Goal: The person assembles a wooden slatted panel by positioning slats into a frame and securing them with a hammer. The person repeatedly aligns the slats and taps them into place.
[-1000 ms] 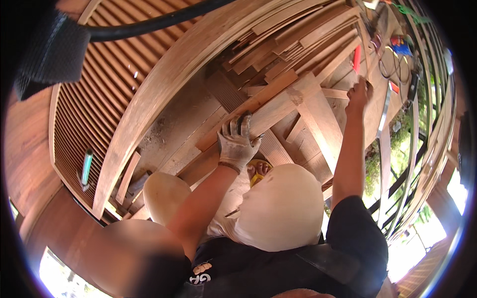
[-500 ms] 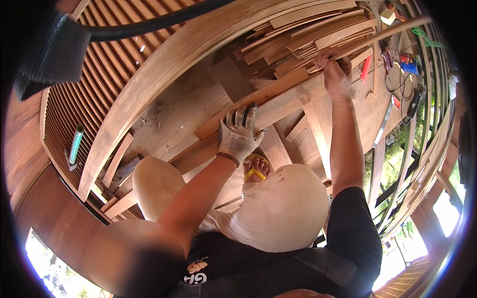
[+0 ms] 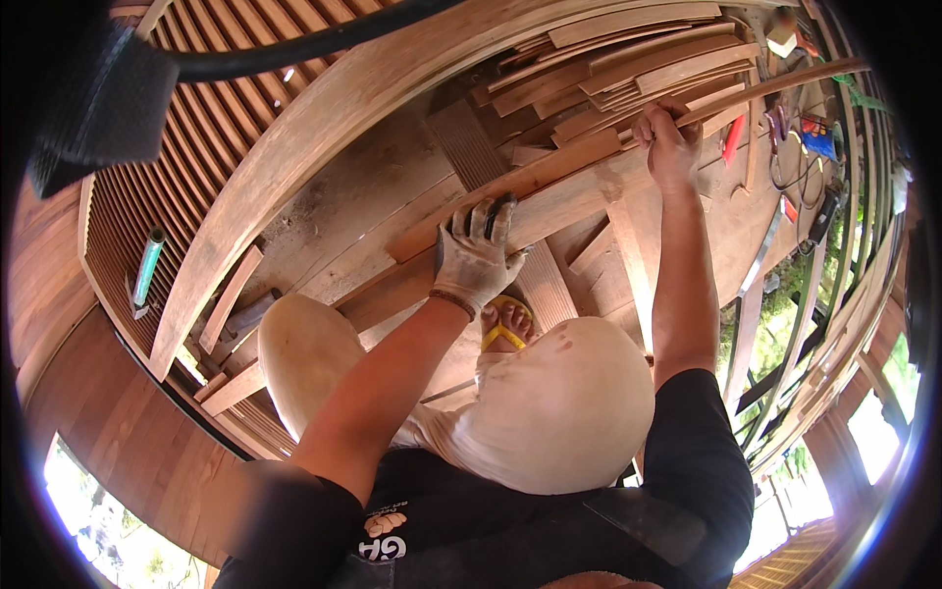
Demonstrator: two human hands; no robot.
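Right hand: The bare right hand [image 3: 672, 157] was closed around a thin wooden strip [image 3: 775, 88], fingers curled in.
Strip: It ran from the fist toward the upper right, over the far end of the workpieces and well apart from the other hand.
Left hand: The gloved left hand [image 3: 476, 250] lay open over a long beam [image 3: 574, 201], thumb apart from the fingers, fingertips at a reddish board [image 3: 559, 167].
Board and beam: The two lay side by side, slanting up to the right between the hands.
Foot: A yellow sandal [image 3: 505, 337] showed just below the glove, near pale trousers [image 3: 569, 412].
Floor: Dusty planks [image 3: 343, 206] carried a pile of cut slats [image 3: 657, 64] beyond the right hand.
Right side: A handsaw [image 3: 760, 255] and a blue packet [image 3: 816, 140] lay near an open railing.
Left side: A curved timber [image 3: 255, 147] bordered a slatted panel [image 3: 128, 206], where a green-handled hammer [image 3: 148, 265] rested.
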